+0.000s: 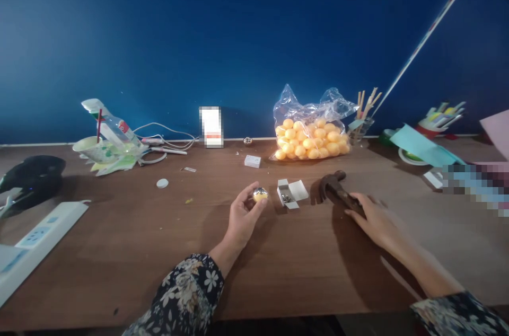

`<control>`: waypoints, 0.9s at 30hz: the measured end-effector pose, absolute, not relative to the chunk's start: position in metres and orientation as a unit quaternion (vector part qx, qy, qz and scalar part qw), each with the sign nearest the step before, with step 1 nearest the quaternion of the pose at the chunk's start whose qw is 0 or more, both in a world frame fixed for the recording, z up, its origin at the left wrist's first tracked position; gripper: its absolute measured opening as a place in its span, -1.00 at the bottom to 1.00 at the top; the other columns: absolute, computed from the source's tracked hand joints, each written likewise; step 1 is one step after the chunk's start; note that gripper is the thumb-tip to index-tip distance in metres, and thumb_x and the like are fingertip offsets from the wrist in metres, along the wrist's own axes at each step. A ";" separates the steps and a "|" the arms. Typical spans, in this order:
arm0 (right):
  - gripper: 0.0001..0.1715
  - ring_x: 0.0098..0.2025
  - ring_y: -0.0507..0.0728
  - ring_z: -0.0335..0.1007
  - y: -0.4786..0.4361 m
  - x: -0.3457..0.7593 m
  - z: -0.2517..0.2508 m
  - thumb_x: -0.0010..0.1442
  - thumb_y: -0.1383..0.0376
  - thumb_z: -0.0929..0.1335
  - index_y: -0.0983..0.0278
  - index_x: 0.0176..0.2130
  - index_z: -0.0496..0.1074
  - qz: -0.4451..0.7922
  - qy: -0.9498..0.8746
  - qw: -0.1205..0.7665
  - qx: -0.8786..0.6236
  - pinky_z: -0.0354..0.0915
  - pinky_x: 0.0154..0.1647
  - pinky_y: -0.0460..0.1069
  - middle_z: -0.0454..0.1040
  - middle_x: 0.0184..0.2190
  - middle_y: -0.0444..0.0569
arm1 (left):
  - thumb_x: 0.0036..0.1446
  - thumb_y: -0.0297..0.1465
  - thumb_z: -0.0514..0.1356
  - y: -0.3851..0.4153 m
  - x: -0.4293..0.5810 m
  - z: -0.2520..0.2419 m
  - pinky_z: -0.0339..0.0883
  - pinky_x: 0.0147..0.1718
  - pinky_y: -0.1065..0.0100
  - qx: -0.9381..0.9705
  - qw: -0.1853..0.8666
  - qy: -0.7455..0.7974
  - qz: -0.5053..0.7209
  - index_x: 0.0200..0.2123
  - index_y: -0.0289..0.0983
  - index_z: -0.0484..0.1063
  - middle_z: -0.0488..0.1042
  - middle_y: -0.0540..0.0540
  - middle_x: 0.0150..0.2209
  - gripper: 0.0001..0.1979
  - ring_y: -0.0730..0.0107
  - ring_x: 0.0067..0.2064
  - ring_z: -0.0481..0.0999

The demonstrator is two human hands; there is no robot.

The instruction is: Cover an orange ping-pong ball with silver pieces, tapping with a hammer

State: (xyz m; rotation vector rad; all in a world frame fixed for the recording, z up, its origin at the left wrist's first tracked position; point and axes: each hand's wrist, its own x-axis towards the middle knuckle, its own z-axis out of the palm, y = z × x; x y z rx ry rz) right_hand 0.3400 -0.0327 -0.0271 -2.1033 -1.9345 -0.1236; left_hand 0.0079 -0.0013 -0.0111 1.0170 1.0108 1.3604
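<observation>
Indoor workspace, office or craft room, can't tell which: brown tabletop (pixel 294 277) against blue wall (pixel 222 34), cup of pens (pixel 431 130), power strip (pixel 44 236), plus hammer (pixel 338 193) and bag of yellow balls (pixel 312 140).

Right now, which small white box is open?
The nearer box, between the left hand and the hammer: its flaps are spread. The farther box, left of the bag, looks closed.

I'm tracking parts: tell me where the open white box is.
In the head view, the open white box sits on the table right of centre, between the shiny ball in the left hand and the hammer.
</observation>
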 end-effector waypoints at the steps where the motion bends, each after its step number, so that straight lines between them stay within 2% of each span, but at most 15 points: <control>1: -0.61 -0.17 0.26 0.45 -0.033 0.343 -0.033 0.15 0.20 0.27 0.24 -0.02 0.36 -0.035 -0.673 0.144 -0.725 0.31 -0.18 0.10 0.50 -0.17 0.11 | -0.14 -0.34 0.38 -0.001 0.008 -0.011 0.43 -0.19 0.40 0.428 0.550 0.426 0.576 -0.02 -0.29 0.43 0.56 -0.14 -0.16 -0.46 0.42 -0.24 0.55; 4: -0.53 -0.17 0.28 0.46 -0.033 0.344 -0.042 0.18 0.20 0.23 0.27 0.07 0.30 -0.019 -0.668 0.170 -0.724 0.32 -0.20 0.10 0.50 -0.10 0.15 | -0.19 -0.37 0.41 0.000 0.006 -0.010 0.42 -0.17 0.41 0.419 0.552 0.426 0.582 -0.05 -0.30 0.45 0.56 -0.13 -0.16 -0.46 0.43 -0.23 0.54; 7: -0.51 -0.15 0.29 0.48 -0.036 0.339 -0.037 0.18 0.15 0.21 0.28 0.05 0.32 0.026 -0.650 0.199 -0.733 0.35 -0.18 0.11 0.51 -0.08 0.17 | -0.22 -0.40 0.42 0.000 0.005 -0.011 0.41 -0.13 0.39 0.416 0.557 0.423 0.581 -0.04 -0.29 0.45 0.56 -0.12 -0.16 -0.42 0.42 -0.20 0.54; 9: -0.51 -0.14 0.28 0.49 -0.042 0.330 -0.026 0.19 0.12 0.18 0.28 0.03 0.33 0.061 -0.640 0.250 -0.724 0.36 -0.16 0.11 0.52 -0.10 0.15 | -0.21 -0.40 0.41 0.000 0.005 -0.011 0.41 -0.12 0.38 0.417 0.557 0.424 0.579 -0.03 -0.29 0.44 0.56 -0.12 -0.16 -0.42 0.41 -0.19 0.54; 11: -0.51 -0.15 0.27 0.49 -0.053 0.315 -0.010 0.21 0.09 0.16 0.28 0.02 0.32 0.077 -0.620 0.313 -0.715 0.36 -0.16 0.10 0.54 -0.14 0.13 | -0.19 -0.40 0.40 -0.001 0.005 -0.011 0.41 -0.11 0.37 0.417 0.557 0.429 0.576 -0.02 -0.29 0.43 0.55 -0.13 -0.14 -0.43 0.40 -0.18 0.54; 14: -0.58 -0.31 0.20 0.48 -0.072 0.284 0.022 0.23 0.06 0.15 0.25 -0.10 0.34 0.096 -0.600 0.364 -0.706 0.37 -0.27 0.04 0.55 -0.31 0.06 | -0.18 -0.39 0.40 -0.002 0.007 -0.009 0.41 -0.12 0.38 0.410 0.567 0.432 0.569 -0.02 -0.29 0.42 0.55 -0.14 -0.13 -0.43 0.40 -0.18 0.55; 18: -0.66 -0.48 0.10 0.37 -0.091 0.247 0.058 0.23 0.03 0.20 0.22 -0.21 0.31 0.193 -0.637 0.347 -0.661 0.31 -0.42 -0.05 0.42 -0.52 -0.11 | -0.21 -0.41 0.42 -0.004 0.008 -0.005 0.42 -0.22 0.42 0.410 0.573 0.425 0.568 -0.11 -0.30 0.43 0.55 -0.14 -0.18 -0.48 0.42 -0.25 0.55; 22: -0.68 -0.49 0.04 0.34 -0.101 0.222 0.077 0.32 0.10 0.12 0.21 -0.26 0.29 0.328 -0.683 0.271 -0.594 0.28 -0.38 -0.07 0.36 -0.54 -0.18 | -0.23 -0.41 0.42 -0.005 0.007 -0.006 0.41 -0.33 0.45 0.434 0.575 0.418 0.554 -0.16 -0.29 0.43 0.54 -0.11 -0.24 -0.52 0.43 -0.30 0.53; 27: -0.73 -0.46 0.05 0.33 -0.105 0.200 0.085 0.32 0.13 0.12 0.21 -0.28 0.24 0.332 -0.690 0.264 -0.587 0.24 -0.38 -0.07 0.34 -0.53 -0.18 | -0.27 -0.42 0.44 -0.004 0.007 -0.009 0.41 -0.29 0.41 0.445 0.553 0.430 0.558 -0.16 -0.29 0.43 0.55 -0.10 -0.28 -0.49 0.40 -0.29 0.53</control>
